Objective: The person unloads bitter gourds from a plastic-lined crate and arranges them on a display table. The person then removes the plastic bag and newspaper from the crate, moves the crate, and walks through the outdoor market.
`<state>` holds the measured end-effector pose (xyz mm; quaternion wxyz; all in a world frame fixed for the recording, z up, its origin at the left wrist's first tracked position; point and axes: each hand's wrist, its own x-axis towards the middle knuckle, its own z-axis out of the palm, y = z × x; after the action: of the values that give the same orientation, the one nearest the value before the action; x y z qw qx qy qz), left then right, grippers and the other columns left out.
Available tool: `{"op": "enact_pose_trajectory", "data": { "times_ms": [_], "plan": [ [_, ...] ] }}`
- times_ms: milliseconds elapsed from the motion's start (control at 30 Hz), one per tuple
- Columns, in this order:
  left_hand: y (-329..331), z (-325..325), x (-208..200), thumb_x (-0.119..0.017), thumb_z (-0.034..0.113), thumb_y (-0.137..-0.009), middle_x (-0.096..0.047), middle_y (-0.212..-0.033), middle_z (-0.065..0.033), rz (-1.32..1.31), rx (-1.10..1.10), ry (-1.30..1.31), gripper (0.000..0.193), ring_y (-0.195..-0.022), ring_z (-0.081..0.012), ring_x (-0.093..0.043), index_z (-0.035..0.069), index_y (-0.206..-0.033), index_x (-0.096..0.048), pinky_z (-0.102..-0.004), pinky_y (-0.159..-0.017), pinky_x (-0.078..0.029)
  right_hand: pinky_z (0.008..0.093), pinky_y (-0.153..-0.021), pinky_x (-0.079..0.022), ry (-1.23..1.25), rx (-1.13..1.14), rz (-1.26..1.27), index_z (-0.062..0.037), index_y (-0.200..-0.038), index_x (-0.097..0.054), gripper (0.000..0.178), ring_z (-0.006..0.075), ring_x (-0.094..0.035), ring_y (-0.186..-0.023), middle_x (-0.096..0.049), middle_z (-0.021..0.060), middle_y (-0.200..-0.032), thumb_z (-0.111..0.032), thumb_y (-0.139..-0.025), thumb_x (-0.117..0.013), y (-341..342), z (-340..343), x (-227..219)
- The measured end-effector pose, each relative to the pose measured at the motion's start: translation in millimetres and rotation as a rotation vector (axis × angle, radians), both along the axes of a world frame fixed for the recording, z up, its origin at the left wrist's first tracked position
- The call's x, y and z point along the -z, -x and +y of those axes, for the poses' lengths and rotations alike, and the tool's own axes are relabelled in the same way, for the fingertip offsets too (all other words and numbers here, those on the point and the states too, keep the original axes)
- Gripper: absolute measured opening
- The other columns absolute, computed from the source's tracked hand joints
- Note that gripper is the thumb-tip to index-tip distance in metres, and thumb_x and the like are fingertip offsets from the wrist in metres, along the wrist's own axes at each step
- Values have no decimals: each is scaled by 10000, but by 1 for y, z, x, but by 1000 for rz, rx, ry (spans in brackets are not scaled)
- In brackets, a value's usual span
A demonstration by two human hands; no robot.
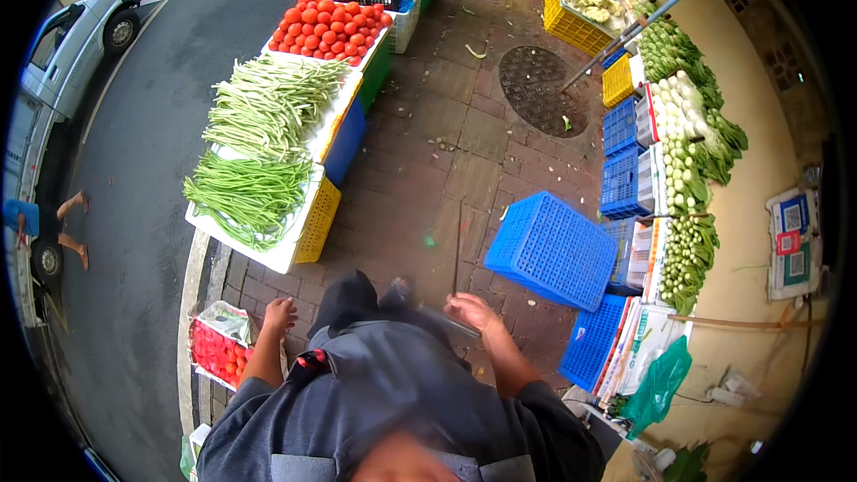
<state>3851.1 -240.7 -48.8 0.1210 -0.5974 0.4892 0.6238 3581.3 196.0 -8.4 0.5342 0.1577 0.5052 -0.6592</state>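
Observation:
My right hand [473, 311] is closed around the lower end of a thin dark stick [459, 245], which points forward over the brick pavement. A pale, flat strip [449, 321] lies close by that hand; blur hides what it is. At my left side hangs my left hand [281, 314], its fingers curled and no object showing in them. Nearest to it is a box of red produce [219, 353], partly covered by clear plastic. Ahead on the left, green long beans [250, 201], paler long beans [268, 112] and tomatoes [326, 31] lie heaped on white trays over crates.
An upturned-looking blue crate [553, 250] stands ahead right, with another blue crate [594, 339] nearer. Leafy greens [687, 254] line the right wall. A slanting pole [616, 37] meets the ground by a round manhole cover [538, 85]. Left lies the road, with a parked vehicle [76, 54].

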Motion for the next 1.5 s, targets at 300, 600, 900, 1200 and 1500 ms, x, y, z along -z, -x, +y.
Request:
{"op": "enact_pose_trajectory", "data": {
  "times_ms": [300, 600, 900, 1200, 1500],
  "plan": [
    [130, -28, 109, -554, 317, -902, -602, -902, -144, -68, 316, -37, 382, -647, -258, -585, 44, -1167, -518, -383, -532, -486, 314, -726, -485, 328, 151, 37, -59, -1034, -509, 157, 210, -617, -770, -639, 118, -835, -156, -911, -526, 211, -89, -59],
    [555, -119, -36, -588, 288, -898, -583, -816, -3, 295, 138, -22, 301, -604, -100, -521, 71, -1105, -558, -223, -507, -410, 354, -680, -537, 254, 146, 50, -49, -989, -574, 91, 229, -650, -737, -652, 116, -810, -69, -906, -544, 437, -141, -84],
    [843, -49, -161, -594, 256, -908, -637, -1069, -95, 664, 753, 283, 413, -996, -143, -573, -24, -1204, -526, -287, -878, -460, 314, -611, -508, 80, -126, 73, -25, -856, -597, 102, 200, -624, -686, -626, 96, -754, -125, -878, -605, 652, -226, -19],
    [1014, -23, -175, -664, 365, -807, -571, -1034, -158, 527, 1020, 556, 457, -997, -336, -565, 75, -1144, -557, -409, -863, -466, 324, -583, -501, -91, -914, 158, -9, -820, -691, 174, 139, -630, -704, -680, 91, -798, -168, -799, -624, 877, -365, -31],
    [1129, -87, -94, -694, 251, -810, -581, -973, -139, 454, 715, 430, 311, -944, -306, -582, 66, -1029, -573, -381, -820, -469, 333, -634, -501, 18, -1312, 482, -44, -870, -676, 188, 134, -618, -744, -675, 52, -846, -209, -847, -588, 998, -450, 79]
  ]
}}
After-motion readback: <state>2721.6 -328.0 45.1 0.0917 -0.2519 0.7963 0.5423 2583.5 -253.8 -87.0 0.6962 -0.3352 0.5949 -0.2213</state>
